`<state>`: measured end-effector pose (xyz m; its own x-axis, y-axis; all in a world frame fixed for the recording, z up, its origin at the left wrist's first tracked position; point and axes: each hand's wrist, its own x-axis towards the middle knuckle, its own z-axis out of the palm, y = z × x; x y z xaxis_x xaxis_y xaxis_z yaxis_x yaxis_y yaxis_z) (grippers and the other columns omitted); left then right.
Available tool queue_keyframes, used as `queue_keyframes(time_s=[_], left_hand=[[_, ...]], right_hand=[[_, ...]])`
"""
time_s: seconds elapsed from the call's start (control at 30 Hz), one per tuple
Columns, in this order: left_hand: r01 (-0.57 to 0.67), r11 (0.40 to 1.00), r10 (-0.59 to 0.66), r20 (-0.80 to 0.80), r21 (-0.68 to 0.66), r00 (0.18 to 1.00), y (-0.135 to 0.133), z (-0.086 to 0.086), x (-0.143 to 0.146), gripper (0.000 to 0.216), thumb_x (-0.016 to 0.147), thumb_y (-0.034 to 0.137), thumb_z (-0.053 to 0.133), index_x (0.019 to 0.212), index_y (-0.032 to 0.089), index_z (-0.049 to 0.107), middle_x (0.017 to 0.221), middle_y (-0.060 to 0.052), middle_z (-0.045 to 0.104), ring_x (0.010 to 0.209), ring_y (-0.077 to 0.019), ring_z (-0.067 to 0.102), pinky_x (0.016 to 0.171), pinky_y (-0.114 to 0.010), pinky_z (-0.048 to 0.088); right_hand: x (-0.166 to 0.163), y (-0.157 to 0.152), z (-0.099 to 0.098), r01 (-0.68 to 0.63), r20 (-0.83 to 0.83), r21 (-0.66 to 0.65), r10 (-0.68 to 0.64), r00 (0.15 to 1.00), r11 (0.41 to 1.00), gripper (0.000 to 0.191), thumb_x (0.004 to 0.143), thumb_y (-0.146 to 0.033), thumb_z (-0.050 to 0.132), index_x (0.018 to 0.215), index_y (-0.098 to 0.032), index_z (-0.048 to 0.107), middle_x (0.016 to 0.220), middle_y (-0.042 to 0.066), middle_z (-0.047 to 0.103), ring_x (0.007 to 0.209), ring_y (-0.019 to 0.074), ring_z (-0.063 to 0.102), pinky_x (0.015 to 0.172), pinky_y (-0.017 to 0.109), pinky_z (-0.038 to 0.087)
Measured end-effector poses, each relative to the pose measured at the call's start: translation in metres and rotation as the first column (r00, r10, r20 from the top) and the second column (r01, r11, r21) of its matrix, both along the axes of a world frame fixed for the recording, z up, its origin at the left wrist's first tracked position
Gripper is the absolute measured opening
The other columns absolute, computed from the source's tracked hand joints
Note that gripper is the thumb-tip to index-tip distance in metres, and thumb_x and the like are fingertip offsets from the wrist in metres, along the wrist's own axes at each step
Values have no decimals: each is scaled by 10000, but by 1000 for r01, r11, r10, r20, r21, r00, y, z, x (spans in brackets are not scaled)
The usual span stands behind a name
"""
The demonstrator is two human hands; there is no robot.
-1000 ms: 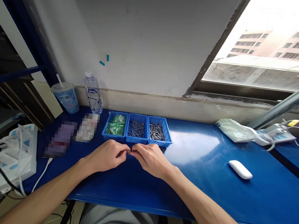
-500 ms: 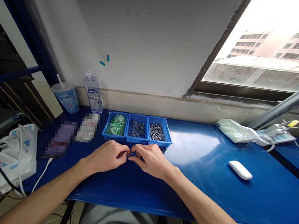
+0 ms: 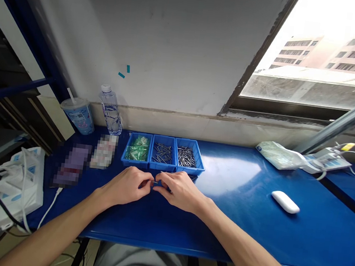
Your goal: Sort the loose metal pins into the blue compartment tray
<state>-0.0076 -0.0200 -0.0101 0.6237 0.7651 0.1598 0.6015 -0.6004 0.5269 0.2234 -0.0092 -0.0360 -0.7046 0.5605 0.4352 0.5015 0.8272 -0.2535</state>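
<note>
Both hands meet over the blue table, just in front of three joined blue bins. My left hand is closed in a pinch on a thin metal pin-like piece, which points right; its exact kind is too small to tell. Facing it, my right hand has its thumb and fingers curled beside the piece's tip. What those fingers hold is hidden. The left bin contains small green-and-clear packets. Thin metal screw-like pieces lie in the middle bin, and more, packed densely, fill the right bin.
A water bottle and a lidded cup stand at the back left. Power strips with cables lie at the far left. On the right are a white rounded case and a plastic packet. The table's front edge runs below my forearms.
Almost nothing differs. The fingers of my right hand have shifted very slightly around the metal piece, while the bins and other objects stay in place.
</note>
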Motion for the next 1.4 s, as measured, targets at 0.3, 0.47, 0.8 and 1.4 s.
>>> queue_keyframes(time_s=[0.3, 0.47, 0.8, 1.4], left_hand=[[-4, 1000, 4, -6, 9, 1000, 1, -2, 1, 220, 966, 154, 544, 865, 187, 737, 675, 1, 679, 590, -141, 600, 604, -268, 354], [-1, 1000, 1, -3, -1, 1000, 0, -2, 1, 232, 970, 152, 543, 843, 182, 735, 670, -3, 683, 584, -142, 605, 598, -270, 358], [2, 1000, -2, -14, 2, 1000, 1, -3, 1, 225, 964, 155, 537, 822, 188, 709, 646, 6, 653, 568, -141, 576, 595, -270, 339], [-2, 1000, 1, -36, -25, 999, 1, -4, 1, 219, 961, 163, 537, 782, 185, 661, 635, 14, 629, 563, -127, 547, 593, -254, 316]], right_hand=[[0, 1, -1, 3, -8, -9, -3, 1000, 1000, 251, 1124, -371, 507, 1020, -180, 632, 762, 7, 681, 586, 128, 571, 562, 274, 297], [0, 0, 0, 1, 23, -3, 0, 1000, 1000, 247, 1133, -260, 444, 983, -175, 621, 790, 18, 682, 587, 122, 565, 546, 279, 270], [-2, 0, -1, 7, 36, -26, -6, 999, 1000, 269, 1143, -289, 440, 973, -177, 617, 794, 18, 687, 587, 120, 570, 546, 277, 265], [-2, -1, 1, 9, 94, -24, -6, 996, 1000, 244, 1128, -268, 479, 950, -172, 616, 809, 13, 678, 598, 120, 561, 545, 282, 271]])
